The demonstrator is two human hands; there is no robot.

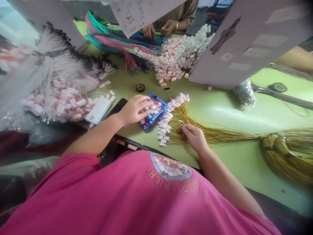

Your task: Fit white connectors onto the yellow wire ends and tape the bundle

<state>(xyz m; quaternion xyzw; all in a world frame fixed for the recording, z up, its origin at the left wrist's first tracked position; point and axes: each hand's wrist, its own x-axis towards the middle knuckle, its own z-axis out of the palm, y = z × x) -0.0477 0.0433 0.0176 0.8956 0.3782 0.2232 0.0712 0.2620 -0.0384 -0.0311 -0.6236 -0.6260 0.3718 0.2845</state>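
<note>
My left hand [135, 108] reaches into a blue tray [160, 114] holding small white and red connectors, fingers curled over them; what it grips is hidden. My right hand [193, 136] rests on a fanned bundle of yellow wires [220, 133], fingertips pinched on a wire. A row of white connectors [168, 114] caps the wire ends between the two hands. The yellow bundle gathers into a thick coil [286, 153] at the right.
Another person's hands [160, 28] work at the far side by a heap of white and red connectors [178, 55] and coloured wires [117, 40]. White-wired connectors [61, 98], a power bank [99, 110], tape rolls [140, 87] and hanging cards [244, 42] surround the green table [220, 104].
</note>
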